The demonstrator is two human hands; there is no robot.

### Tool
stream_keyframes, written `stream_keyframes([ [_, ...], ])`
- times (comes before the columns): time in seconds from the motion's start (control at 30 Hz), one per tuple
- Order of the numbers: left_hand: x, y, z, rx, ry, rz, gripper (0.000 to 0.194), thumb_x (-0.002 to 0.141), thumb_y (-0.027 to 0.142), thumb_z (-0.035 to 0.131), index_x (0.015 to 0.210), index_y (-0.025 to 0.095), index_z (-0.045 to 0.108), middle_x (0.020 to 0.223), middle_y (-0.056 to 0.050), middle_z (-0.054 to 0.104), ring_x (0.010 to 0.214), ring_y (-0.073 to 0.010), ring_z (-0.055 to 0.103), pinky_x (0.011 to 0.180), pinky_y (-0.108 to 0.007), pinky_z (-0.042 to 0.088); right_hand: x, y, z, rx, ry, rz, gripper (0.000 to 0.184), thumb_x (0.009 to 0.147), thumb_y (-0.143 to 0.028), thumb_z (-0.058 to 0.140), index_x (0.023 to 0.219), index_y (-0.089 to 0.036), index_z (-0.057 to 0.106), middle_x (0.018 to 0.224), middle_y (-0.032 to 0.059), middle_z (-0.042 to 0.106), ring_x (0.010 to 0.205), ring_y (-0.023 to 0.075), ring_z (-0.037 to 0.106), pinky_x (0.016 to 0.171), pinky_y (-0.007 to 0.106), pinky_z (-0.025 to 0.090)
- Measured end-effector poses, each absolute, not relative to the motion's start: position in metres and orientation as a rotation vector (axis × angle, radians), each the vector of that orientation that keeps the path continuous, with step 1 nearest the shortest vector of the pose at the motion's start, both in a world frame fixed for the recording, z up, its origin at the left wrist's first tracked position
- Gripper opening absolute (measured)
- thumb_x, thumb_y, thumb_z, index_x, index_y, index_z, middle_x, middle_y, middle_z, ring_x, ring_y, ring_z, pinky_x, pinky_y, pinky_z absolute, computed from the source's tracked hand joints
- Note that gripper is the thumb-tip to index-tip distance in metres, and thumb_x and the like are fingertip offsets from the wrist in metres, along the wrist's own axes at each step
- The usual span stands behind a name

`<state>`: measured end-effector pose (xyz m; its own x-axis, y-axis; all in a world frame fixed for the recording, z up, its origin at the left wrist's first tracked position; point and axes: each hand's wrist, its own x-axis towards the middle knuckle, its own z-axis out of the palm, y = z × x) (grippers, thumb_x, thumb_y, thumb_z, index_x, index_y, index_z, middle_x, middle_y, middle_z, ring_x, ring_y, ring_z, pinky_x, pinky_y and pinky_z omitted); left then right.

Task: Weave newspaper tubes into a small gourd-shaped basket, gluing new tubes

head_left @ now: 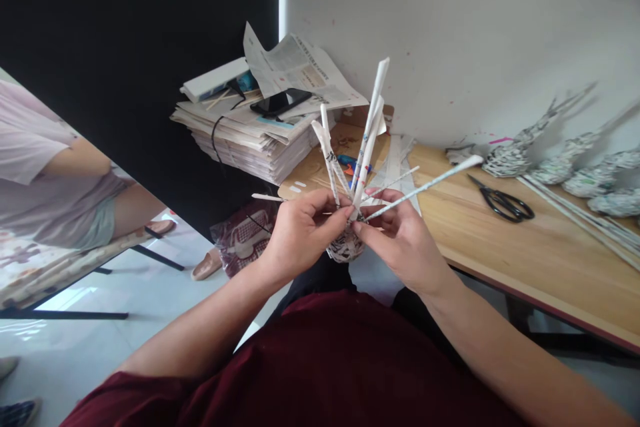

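Note:
Both hands hold a small woven paper piece [345, 247] made of rolled newspaper tubes, in front of my chest. My left hand [300, 230] is closed around its left side, thumb and fingers pinching the tubes at the centre. My right hand [400, 237] is closed on the right side, pinching a long rolled tube [425, 187] that points up and right. Several more tubes [367, 133] fan upward from the woven base.
A wooden table [525, 253] at right carries black scissors [503, 203], several finished woven pieces [565, 167] and loose paper tubes. A stack of newspapers [250, 133] with a black phone [280, 102] stands behind. Another person sits at the left [60, 180].

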<state>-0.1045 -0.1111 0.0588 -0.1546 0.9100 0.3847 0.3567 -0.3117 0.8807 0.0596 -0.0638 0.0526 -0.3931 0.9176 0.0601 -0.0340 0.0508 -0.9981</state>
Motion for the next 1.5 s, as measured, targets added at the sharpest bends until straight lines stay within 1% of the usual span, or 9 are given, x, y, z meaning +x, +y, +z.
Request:
stream_keyframes([
  [0.13,-0.106,-0.108,0.057,1.595,1.419,1.479,0.011,0.090,0.027,0.069,0.089,0.016,0.072,0.078,-0.003,0.073,0.069,-0.0129,0.064,0.064,-0.023,0.050,0.058,-0.064,0.048,-0.930,-1.523,1.447,0.059,0.072,-0.032,0.085,0.119,-0.027,0.048,0.094,-0.0005,0.069,0.078,0.0187,0.069,0.069,0.034,0.059],
  [0.27,-0.115,-0.103,0.054,1.573,1.310,1.498,0.011,0.091,0.027,0.068,0.092,0.017,0.069,0.079,-0.002,0.070,0.068,-0.0113,0.062,0.064,-0.021,0.050,0.066,-0.065,0.047,-0.856,-1.595,1.496,0.057,0.078,-0.035,0.083,0.124,-0.026,0.050,0.105,0.0053,0.072,0.098,0.0232,0.070,0.082,0.040,0.060],
  [0.37,-0.124,-0.100,0.053,1.518,1.209,1.503,0.013,0.091,0.030,0.069,0.092,0.017,0.066,0.075,0.001,0.065,0.061,-0.0087,0.056,0.060,-0.020,0.048,0.077,-0.064,0.048,-0.846,-1.686,1.398,0.042,0.082,-0.035,0.079,0.117,-0.023,0.060,0.114,0.0089,0.071,0.106,0.0241,0.068,0.087,0.040,0.059],
  [0.5,-0.135,-0.093,0.048,1.429,1.093,1.478,0.018,0.091,0.033,0.072,0.091,0.017,0.064,0.072,0.003,0.061,0.058,-0.0067,0.052,0.059,-0.018,0.046,0.087,-0.064,0.049,-0.821,-1.811,1.109,0.018,0.092,-0.032,0.069,0.108,-0.023,0.072,0.107,0.0071,0.074,0.097,0.0207,0.069,0.082,0.036,0.059],
  [0.8,-0.135,-0.078,0.023,1.216,0.764,1.361,0.022,0.086,0.035,0.079,0.094,0.016,0.069,0.079,0.000,0.067,0.061,-0.0075,0.058,0.057,-0.018,0.049,0.086,-0.069,0.046,-0.792,-2.014,1.008,0.035,0.091,-0.024,0.068,0.126,-0.024,0.068,0.102,0.0049,0.074,0.085,0.0178,0.070,0.071,0.033,0.058],
  [0.93,-0.131,-0.079,0.020,1.082,0.646,1.355,0.021,0.086,0.034,0.078,0.098,0.020,0.069,0.082,0.000,0.070,0.066,-0.0106,0.066,0.067,-0.023,0.056,0.085,-0.072,0.038,-0.763,-1.966,0.867,0.028,0.087,-0.025,0.075,0.114,-0.024,0.069,0.102,0.0047,0.072,0.085,0.0177,0.068,0.072,0.034,0.056],
  [1.03,-0.129,-0.080,0.017,1.046,0.603,1.357,0.022,0.084,0.035,0.081,0.093,0.020,0.067,0.088,-0.001,0.073,0.081,-0.0161,0.072,0.080,-0.031,0.060,0.083,-0.074,0.029,-0.772,-1.792,1.027,0.023,0.085,-0.032,0.079,0.101,-0.024,0.066,0.100,0.0039,0.072,0.079,0.0161,0.066,0.070,0.033,0.056],
  [1.2,-0.125,-0.078,0.011,1.058,0.607,1.317,0.027,0.084,0.037,0.080,0.103,0.022,0.069,0.097,-0.004,0.076,0.095,-0.0215,0.074,0.088,-0.037,0.060,0.079,-0.072,0.022,-0.787,-1.600,1.316,0.048,0.077,-0.037,0.086,0.115,-0.026,0.058,0.114,0.0059,0.069,0.083,0.0171,0.066,0.064,0.031,0.057],
  [1.5,-0.105,-0.084,0.006,0.982,0.728,1.391,0.029,0.085,0.039,0.080,0.104,0.020,0.069,0.101,-0.004,0.075,0.092,-0.0175,0.072,0.087,-0.031,0.057,0.078,-0.075,0.009,-0.837,-1.735,1.189,0.033,0.086,-0.042,0.078,0.111,-0.024,0.064,0.101,0.0050,0.073,0.085,0.0203,0.070,0.068,0.034,0.057],
])
